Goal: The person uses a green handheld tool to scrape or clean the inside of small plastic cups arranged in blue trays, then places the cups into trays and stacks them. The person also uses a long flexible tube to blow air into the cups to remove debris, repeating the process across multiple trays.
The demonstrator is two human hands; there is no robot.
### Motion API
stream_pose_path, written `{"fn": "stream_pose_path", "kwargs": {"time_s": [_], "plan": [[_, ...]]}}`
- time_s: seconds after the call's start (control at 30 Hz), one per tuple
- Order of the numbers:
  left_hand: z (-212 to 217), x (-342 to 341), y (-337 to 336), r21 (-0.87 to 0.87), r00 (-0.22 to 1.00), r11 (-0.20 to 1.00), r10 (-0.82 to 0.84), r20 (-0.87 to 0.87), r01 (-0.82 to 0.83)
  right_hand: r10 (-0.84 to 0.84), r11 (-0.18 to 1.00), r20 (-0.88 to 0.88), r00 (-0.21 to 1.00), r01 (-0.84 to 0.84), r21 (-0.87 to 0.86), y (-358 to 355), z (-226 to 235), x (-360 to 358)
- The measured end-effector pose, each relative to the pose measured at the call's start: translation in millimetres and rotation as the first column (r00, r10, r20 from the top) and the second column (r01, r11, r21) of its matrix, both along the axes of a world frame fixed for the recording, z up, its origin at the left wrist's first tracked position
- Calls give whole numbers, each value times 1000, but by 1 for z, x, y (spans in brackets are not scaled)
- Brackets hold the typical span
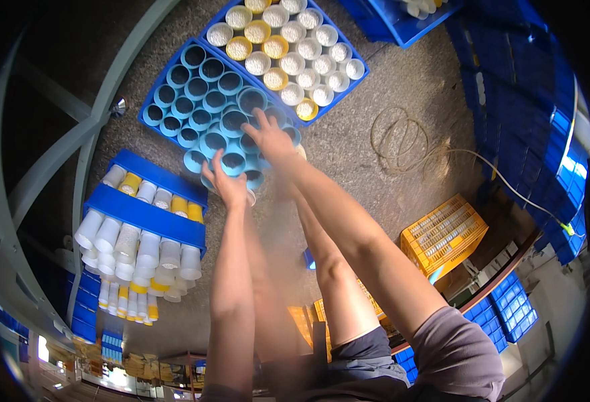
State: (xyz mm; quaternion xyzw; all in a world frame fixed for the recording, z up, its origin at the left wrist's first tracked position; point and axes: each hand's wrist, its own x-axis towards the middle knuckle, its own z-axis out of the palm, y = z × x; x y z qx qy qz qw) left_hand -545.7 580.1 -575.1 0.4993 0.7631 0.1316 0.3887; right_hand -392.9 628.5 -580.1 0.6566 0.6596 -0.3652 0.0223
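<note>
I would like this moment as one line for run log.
left hand: at light-blue cups | right hand: at same cups | grips: unclear | adjoining: blue crate, white and yellow cups

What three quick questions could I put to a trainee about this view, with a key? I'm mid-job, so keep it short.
1. True or false: the left hand and the right hand are both at the light blue cups.
2. Pick one. As pictured, the coiled cord lies: A) left of the light blue cups; B) right of them; C) inside one of them.
3. Which two colours are the pellet-filled cups standing beside the light blue ones?

Key: 1. True. 2. B. 3. White and yellow.
</note>
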Motion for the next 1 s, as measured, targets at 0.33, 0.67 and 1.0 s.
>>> {"fn": "stream_pose_path", "kwargs": {"time_s": [0.33,0.67,1.0], "plan": [[-3,4,-3,-272,991,962,6,134,31,115,993,41,993,-113,-45,0,-10,12],[-2,-26,-4,-339,992,941,59,114,-17,-38,990,14,999,39,-137,-34,46,52],[430,-103,184,352,926,904,105,364,-241,2,1000,-262,965,0,9,46,350,7]]}}
